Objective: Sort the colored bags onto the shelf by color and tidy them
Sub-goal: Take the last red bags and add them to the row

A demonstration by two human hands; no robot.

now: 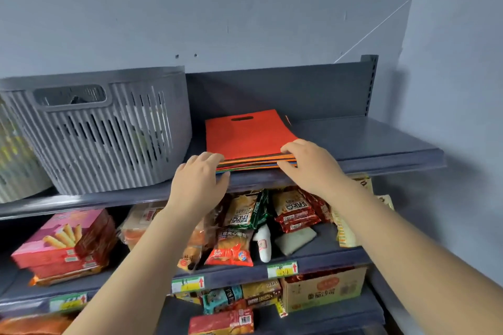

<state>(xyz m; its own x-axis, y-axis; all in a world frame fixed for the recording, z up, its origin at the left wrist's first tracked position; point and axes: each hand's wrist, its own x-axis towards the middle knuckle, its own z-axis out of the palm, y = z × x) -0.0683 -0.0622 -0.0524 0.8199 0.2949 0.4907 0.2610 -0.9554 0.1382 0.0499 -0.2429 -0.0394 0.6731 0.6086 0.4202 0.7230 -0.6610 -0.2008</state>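
Note:
A flat stack of coloured bags (246, 136) lies on the top shelf (381, 144), a red bag with a cut-out handle on top. Orange, blue and green edges show along the stack's front. My left hand (200, 179) touches the front left corner of the stack, fingers curled against its edge. My right hand (307, 163) rests on the front right corner, fingers over the top bag and thumb at the edge. Whether either hand grips the stack or only presses on it is unclear.
A grey slatted plastic basket (109, 130) stands left of the stack on the top shelf. To the right of the stack the shelf surface is bare. Lower shelves hold snack packets (245, 215), pink boxes (62, 242) and a cardboard box (326, 291).

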